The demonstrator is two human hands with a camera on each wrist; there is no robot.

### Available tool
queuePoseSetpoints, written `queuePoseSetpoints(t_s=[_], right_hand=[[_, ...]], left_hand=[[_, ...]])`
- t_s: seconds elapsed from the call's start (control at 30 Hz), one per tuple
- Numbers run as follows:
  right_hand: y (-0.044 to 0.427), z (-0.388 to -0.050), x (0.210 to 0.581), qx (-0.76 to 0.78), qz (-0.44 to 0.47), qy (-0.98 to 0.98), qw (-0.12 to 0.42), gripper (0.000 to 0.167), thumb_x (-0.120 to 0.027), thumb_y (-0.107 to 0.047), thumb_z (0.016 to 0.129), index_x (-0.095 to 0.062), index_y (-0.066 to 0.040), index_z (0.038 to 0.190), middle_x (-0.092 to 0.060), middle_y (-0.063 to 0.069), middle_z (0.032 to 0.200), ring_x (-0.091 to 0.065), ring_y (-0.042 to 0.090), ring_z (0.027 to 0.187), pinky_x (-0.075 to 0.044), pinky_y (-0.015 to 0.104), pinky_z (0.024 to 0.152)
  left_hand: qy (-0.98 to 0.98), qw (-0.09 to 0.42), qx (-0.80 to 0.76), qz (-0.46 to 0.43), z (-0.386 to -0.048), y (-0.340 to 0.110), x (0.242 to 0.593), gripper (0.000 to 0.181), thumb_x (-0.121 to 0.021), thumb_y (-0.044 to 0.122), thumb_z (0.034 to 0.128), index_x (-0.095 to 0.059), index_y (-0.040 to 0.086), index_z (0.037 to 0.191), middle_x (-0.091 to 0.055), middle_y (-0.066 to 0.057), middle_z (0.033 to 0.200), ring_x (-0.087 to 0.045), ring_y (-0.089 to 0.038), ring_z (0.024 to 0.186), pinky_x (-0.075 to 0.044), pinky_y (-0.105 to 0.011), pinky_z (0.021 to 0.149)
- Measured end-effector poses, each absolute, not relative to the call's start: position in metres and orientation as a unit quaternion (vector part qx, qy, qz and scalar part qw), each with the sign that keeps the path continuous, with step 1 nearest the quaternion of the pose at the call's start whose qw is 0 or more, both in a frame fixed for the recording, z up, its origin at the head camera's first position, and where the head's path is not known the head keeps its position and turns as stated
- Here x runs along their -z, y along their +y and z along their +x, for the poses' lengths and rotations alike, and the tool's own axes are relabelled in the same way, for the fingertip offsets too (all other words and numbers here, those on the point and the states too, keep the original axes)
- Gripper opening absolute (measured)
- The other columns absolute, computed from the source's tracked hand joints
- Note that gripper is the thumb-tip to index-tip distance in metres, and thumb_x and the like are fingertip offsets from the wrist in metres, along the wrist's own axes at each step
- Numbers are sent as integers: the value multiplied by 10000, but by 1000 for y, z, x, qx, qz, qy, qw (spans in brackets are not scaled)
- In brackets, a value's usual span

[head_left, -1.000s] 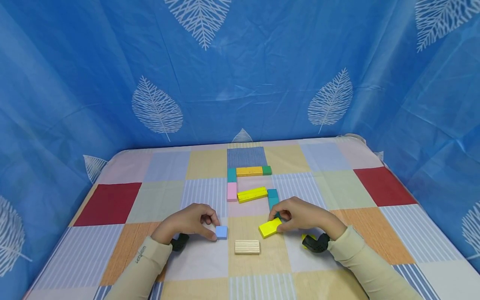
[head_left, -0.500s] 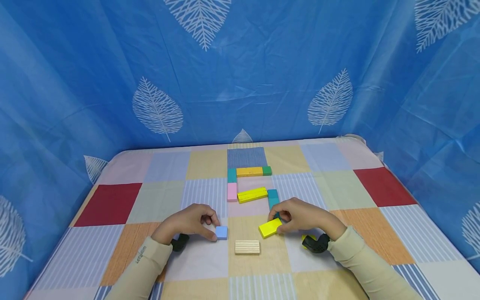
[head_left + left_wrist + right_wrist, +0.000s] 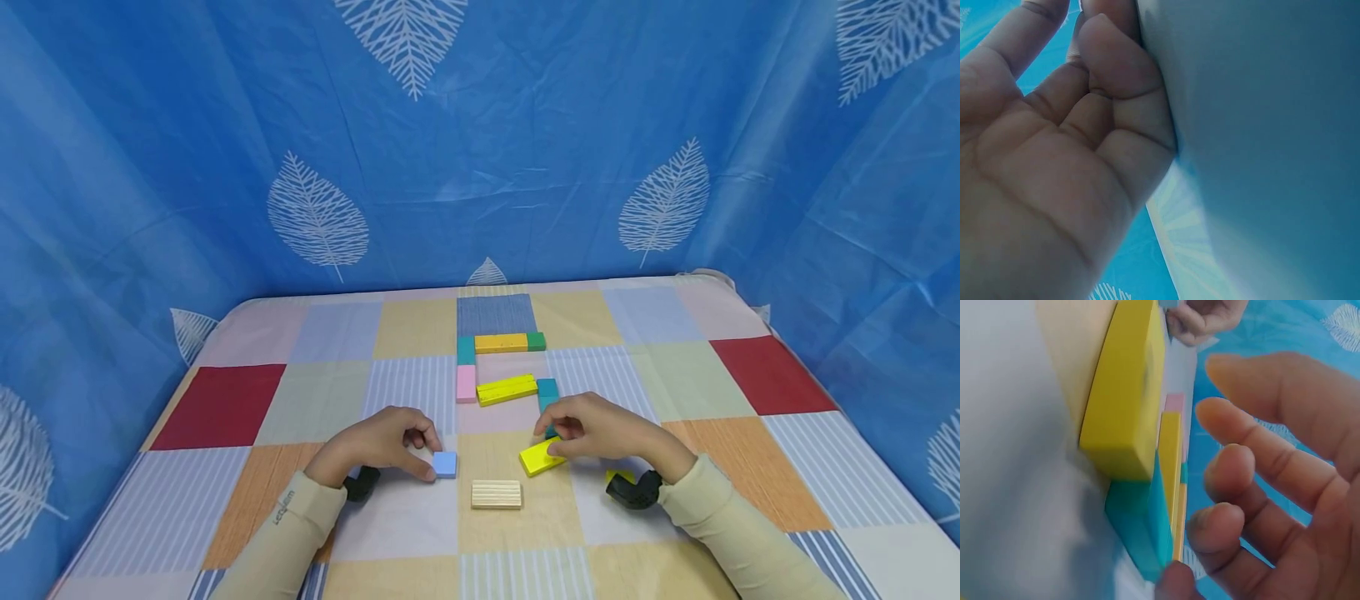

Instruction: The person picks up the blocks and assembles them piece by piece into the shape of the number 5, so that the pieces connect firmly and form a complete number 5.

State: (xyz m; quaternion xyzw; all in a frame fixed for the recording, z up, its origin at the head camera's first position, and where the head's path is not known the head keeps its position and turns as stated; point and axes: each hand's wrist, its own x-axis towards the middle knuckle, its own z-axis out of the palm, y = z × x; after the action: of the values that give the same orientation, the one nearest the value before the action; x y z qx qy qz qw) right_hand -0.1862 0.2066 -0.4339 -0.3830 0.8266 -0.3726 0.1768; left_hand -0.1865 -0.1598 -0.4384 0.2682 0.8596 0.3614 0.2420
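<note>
My left hand (image 3: pixel 384 439) rests at the left side of a small light blue block (image 3: pixel 445 465), its thumb and index tips close to the block's left edge. Whether they pinch it cannot be made out. In the left wrist view that hand's other fingers (image 3: pixel 1125 69) are curled against the cloth. A yellow block (image 3: pixel 542 457) lies tilted in front of teal blocks (image 3: pixel 548 392). Over it hovers my right hand (image 3: pixel 603 429), fingers loosely bent. In the right wrist view, the thumb and fingers (image 3: pixel 1229 469) stand apart from the yellow block, holding nothing.
A ribbed wooden block (image 3: pixel 496 494) lies between the hands. Farther back, pink (image 3: pixel 466 383), orange (image 3: pixel 501 343), green (image 3: pixel 536 341) and yellow blocks (image 3: pixel 507 390) form a bent outline. Another yellow piece (image 3: pixel 619 477) shows under the right wrist. Blue curtains (image 3: pixel 480 167) enclose the patchwork-covered table (image 3: pixel 300 500).
My right thumb has lifted from the yellow block's near right side to above its top. The left hand stays by the light blue block. The head view has shifted slightly.
</note>
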Motion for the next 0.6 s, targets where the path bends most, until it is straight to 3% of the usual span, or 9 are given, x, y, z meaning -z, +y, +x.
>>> queuePoseSetpoints(t_s=[0.2, 0.43, 0.6], right_hand=[[200, -182, 434, 399, -388, 816, 151, 123, -789, -50, 978, -764, -31, 1097, -563, -120, 842, -501, 59, 752, -463, 267, 706], [189, -170, 431, 411, -386, 817, 120, 117, -783, -76, 987, -780, -57, 1103, -643, -72, 948, -592, 259, 866, -525, 335, 784], [181, -164, 432, 414, -398, 812, 109, 124, -787, -85, 985, -788, -76, 1108, -702, 20, 1041, -636, 259, 948, -564, 371, 871]], left_hand=[[860, 243, -362, 267, -187, -159, 438, 222, -950, 119, 817, -774, 105, 952, -637, 52, 900, -518, -139, 844, -446, -261, 768], [860, 243, -361, 266, -186, -160, 438, 220, -947, 114, 819, -772, 103, 952, -636, 56, 901, -517, -133, 842, -448, -262, 770], [861, 241, -359, 268, -187, -159, 438, 219, -948, 117, 820, -773, 106, 951, -633, 56, 894, -516, -133, 840, -445, -261, 766]])
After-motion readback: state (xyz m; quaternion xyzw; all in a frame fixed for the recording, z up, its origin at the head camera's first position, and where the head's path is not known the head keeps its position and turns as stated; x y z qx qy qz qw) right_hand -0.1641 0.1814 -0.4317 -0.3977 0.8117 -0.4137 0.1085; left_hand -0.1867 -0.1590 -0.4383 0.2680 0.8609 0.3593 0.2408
